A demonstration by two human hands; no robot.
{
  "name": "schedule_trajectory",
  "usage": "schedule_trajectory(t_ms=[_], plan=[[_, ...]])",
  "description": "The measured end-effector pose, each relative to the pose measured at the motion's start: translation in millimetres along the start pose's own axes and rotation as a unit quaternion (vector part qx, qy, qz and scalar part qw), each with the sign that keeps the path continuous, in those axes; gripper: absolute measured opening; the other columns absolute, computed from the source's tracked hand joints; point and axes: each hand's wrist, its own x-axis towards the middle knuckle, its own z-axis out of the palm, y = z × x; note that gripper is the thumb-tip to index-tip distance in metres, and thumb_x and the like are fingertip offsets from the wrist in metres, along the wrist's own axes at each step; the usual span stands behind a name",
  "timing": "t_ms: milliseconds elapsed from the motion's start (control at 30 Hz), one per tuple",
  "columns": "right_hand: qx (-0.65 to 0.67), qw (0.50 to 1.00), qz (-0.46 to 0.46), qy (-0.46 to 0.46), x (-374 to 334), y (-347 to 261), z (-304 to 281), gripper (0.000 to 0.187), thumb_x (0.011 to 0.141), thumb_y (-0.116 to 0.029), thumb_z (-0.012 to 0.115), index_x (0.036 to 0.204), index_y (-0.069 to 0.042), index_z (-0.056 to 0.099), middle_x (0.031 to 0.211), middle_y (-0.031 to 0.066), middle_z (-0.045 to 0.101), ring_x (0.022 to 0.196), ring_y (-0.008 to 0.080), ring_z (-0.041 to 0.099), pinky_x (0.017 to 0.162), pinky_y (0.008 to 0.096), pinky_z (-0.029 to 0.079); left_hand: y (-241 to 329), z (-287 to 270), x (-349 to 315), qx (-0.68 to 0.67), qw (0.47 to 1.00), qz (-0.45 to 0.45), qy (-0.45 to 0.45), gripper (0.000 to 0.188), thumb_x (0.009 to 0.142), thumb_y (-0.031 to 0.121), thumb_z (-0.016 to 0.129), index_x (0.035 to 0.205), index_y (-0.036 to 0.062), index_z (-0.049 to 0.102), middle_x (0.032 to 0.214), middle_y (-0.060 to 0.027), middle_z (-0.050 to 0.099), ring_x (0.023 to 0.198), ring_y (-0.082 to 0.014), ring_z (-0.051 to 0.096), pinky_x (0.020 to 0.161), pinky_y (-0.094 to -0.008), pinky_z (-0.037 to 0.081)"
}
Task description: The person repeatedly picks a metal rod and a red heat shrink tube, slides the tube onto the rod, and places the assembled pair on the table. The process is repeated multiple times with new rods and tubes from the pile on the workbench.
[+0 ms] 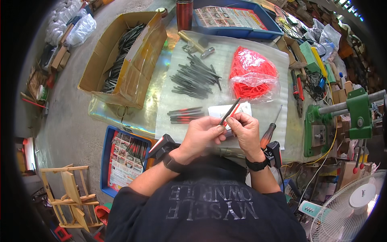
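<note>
My left hand (202, 133) pinches a thin black strip (231, 109) that slants up and away to the right. Against it, my right hand (247, 130) closes its thumb and fingertips on a small red strip (236, 109). Under both hands lies a white packet or small box (245, 107), partly hidden. Left of them, several black strips with red middles (185, 114) rest in a row. Beyond that spreads a loose pile of plain black strips (193, 78). A clear plastic bag of red pieces (254, 72) sits at the right of the pale foam sheet (167, 107).
A cardboard box (139, 66) of black strips stands left, a blue tray (264, 34) at the back. A hammer (197, 45), screwdriver (269, 133) and pliers (298, 97) lie around. Right are a green vise (314, 129) and fan (354, 205); a lower blue tray (105, 161) is left.
</note>
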Motion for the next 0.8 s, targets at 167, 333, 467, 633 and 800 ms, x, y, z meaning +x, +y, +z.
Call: schedule_trajectory(t_ms=[167,333,467,633,800], plan=[[0.011,1.0,0.006,-0.01,0.2,-4.3,0.8,0.009,0.088,-0.008,0.062,0.084,0.001,0.064,0.074,-0.0002,0.061,0.063,0.0027,0.051,0.055,0.0177,0.04,0.9,-1.1,0.4,-0.024,0.999,-0.045,-0.016,0.018,0.088,0.01,0.062,0.1,-0.0021,0.061,0.084,-0.0102,0.066,0.069,-0.016,0.065,0.057,-0.0238,0.053],[-0.008,1.0,-0.001,-0.005,-3.3,-2.6,-0.2,0.01,0.088,-0.007,0.061,0.087,0.003,0.063,0.078,0.0023,0.063,0.068,0.0057,0.055,0.061,0.0199,0.045,0.6,-0.9,1.6,-0.032,0.995,-0.078,-0.05,0.017,0.088,0.011,0.062,0.099,-0.0021,0.06,0.086,-0.0116,0.066,0.07,-0.0178,0.066,0.057,-0.0245,0.054],[0.004,1.0,0.001,-0.007,-7.2,-3.1,-0.9,0.011,0.089,-0.008,0.061,0.088,0.003,0.062,0.078,0.0025,0.063,0.069,0.0058,0.055,0.062,0.0201,0.046,0.1,-0.1,1.3,-0.039,0.994,-0.087,-0.06,0.016,0.088,0.011,0.062,0.097,-0.0017,0.06,0.085,-0.012,0.066,0.069,-0.0184,0.066,0.056,-0.0244,0.054],[-0.052,0.998,-0.035,0.004,-7.3,-0.2,-1.4,0.014,0.088,-0.009,0.061,0.094,0.003,0.064,0.075,0.0025,0.062,0.061,0.0056,0.055,0.056,0.021,0.045,-1.5,0.1,1.8,-0.051,0.993,-0.084,-0.067,0.015,0.088,0.011,0.062,0.096,-0.0011,0.059,0.084,-0.0119,0.065,0.069,-0.0186,0.066,0.055,-0.0244,0.054],[-0.122,0.99,-0.072,0.027,-7.0,6.0,-3.3,0.015,0.085,-0.009,0.062,0.094,0.003,0.065,0.073,0.0056,0.062,0.06,0.0081,0.057,0.056,0.0251,0.046,-3.5,0.4,1.6,-0.051,0.994,-0.078,-0.063,0.014,0.089,0.011,0.061,0.096,-0.0007,0.059,0.083,-0.0116,0.065,0.068,-0.0184,0.066,0.055,-0.0244,0.054]])
